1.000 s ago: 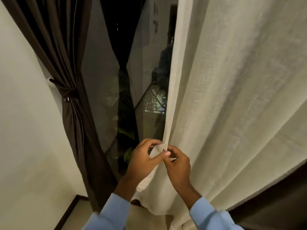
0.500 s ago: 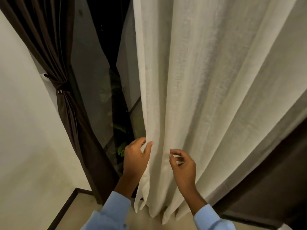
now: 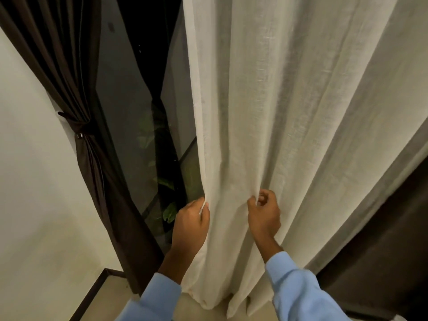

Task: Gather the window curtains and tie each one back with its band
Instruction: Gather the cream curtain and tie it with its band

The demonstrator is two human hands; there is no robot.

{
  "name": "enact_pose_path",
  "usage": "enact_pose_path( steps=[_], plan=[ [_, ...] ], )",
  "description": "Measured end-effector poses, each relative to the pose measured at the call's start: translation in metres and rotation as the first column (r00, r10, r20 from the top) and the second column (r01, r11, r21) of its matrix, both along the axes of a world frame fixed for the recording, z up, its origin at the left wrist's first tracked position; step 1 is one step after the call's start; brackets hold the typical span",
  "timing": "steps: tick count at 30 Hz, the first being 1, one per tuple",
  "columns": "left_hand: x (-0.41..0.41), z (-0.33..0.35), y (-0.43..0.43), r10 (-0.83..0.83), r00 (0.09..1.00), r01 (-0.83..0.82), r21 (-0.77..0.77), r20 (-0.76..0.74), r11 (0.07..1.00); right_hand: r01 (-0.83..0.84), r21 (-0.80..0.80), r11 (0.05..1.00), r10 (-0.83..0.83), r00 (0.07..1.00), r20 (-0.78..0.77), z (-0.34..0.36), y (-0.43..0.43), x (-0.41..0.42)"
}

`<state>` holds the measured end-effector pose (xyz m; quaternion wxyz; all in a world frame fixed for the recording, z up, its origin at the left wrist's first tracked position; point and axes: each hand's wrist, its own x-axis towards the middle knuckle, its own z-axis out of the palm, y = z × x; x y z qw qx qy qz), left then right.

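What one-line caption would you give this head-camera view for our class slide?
Left hand and right hand pinch folds of the cream curtain; the brown curtain hangs tied by its band.

**Night window in a pale corner**

A plain off-white wall (image 3: 34,193) fills the left, softly lit. A dark skirting (image 3: 91,295) runs along its foot and meets a beige floor (image 3: 113,300). The window (image 3: 125,117) glass is dark, with faint reflections. Green leaves (image 3: 170,212) show dimly behind it, low down, below a thin dark frame bar (image 3: 187,151).
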<state>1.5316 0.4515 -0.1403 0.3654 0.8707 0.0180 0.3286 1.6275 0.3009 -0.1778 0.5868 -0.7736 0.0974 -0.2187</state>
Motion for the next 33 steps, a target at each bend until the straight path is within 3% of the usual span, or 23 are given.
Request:
enact_pose_path(
  steps=[4, 11, 18, 24, 33],
  plan=[
    [0.002, -0.001, 0.006, 0.017, 1.000, -0.017, -0.001, 0.017, 1.000, -0.065, 0.188, 0.980, 0.045, 0.993, 0.110, -0.014, -0.005, -0.011],
    [0.005, -0.007, -0.004, 0.078, 0.990, -0.068, -0.088, 0.121, 0.994, -0.247, 0.223, 0.943, 0.184, 0.945, 0.269, -0.031, 0.022, -0.063],
    [0.000, -0.012, -0.017, -0.079, 0.992, 0.102, -0.260, 0.098, 0.960, -0.360, 0.165, 0.918, 0.298, 0.902, 0.312, -0.026, 0.029, -0.077],
    [-0.010, -0.011, -0.024, -0.247, 0.967, 0.249, -0.480, 0.070, 0.841, -0.407, 0.176, 0.896, 0.346, 0.890, 0.298, -0.023, 0.021, -0.084],
    [-0.018, -0.006, -0.028, -0.151, 0.986, 0.165, -0.392, 0.067, 0.905, -0.291, 0.264, 0.920, 0.238, 0.947, 0.214, -0.017, 0.017, -0.081]
  ],
)
